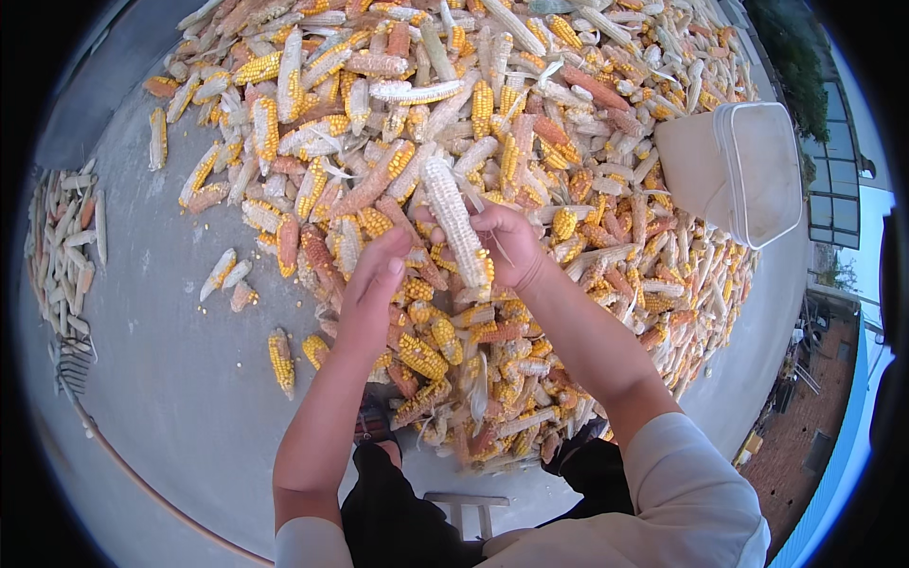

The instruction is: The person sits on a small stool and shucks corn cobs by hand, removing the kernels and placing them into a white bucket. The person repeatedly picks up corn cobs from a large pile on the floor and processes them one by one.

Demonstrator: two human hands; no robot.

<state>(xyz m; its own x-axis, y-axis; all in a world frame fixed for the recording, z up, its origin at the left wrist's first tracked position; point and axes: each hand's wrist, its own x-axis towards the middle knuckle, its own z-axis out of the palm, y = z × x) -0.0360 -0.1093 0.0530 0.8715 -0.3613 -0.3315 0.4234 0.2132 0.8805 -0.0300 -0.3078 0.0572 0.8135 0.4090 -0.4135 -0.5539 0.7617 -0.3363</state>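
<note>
My right hand [505,238] is closed around a mostly bare whitish corn cob [454,216], which tilts with its lower end towards me; some yellow kernels remain at that end. To the left of the cob, my left hand [376,284] is held with its fingers extended and nothing visible in it; its palm side is partly turned from view. Beneath both hands spreads a large pile of corn cobs [369,192], some with yellow kernels, others stripped to white or reddish cores, with dry husk strips among them.
A whitish plastic bucket [692,170] lies tipped on the pile's right side. At the far left are a smaller heap of bare cobs [60,248] and a long-handled fork [74,369]. A few cobs lie on the concrete floor [170,284]. A stool [469,500] is below me.
</note>
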